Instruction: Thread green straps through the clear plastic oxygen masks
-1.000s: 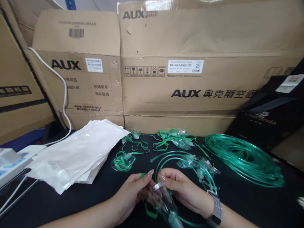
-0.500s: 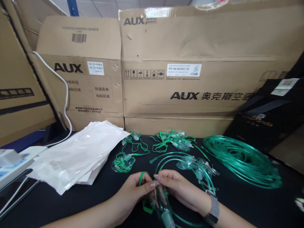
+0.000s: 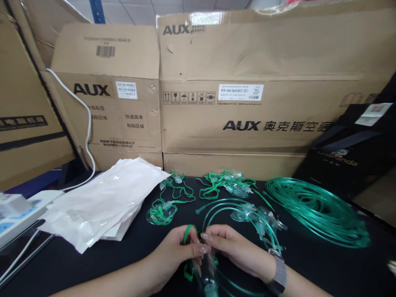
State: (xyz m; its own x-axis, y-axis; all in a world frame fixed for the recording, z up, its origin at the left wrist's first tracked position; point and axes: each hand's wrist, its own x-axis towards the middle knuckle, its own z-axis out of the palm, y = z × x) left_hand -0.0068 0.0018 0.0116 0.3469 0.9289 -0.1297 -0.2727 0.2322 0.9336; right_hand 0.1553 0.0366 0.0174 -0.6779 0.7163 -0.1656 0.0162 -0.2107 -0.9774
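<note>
At the bottom centre, my left hand [image 3: 177, 251] pinches the top of a clear green-tinted mask [image 3: 206, 270], and a green strap [image 3: 189, 234] loops over its fingers. My right hand [image 3: 236, 251], a watch on its wrist, is closed at the mask's upper edge with its fingertips touching the left ones. What lies between the fingertips is too small to make out. Thin green tubing [image 3: 224, 201] curves behind the right hand and reappears below it. Beyond the hands lie a small mask with a green strap [image 3: 161, 211] and more clear masks [image 3: 236, 185].
White pouches [image 3: 105, 198] are stacked at the left, beside a power strip [image 3: 21, 214] with a white cable. A large coil of green tubing [image 3: 318, 210] lies at the right, before a black bag [image 3: 349, 152]. Cardboard boxes [image 3: 192, 123] stand along the back.
The mask in my hands has tilted, its lower end shifting left and down. My left fingertips have moved slightly right and lower. The view has shifted slightly.
</note>
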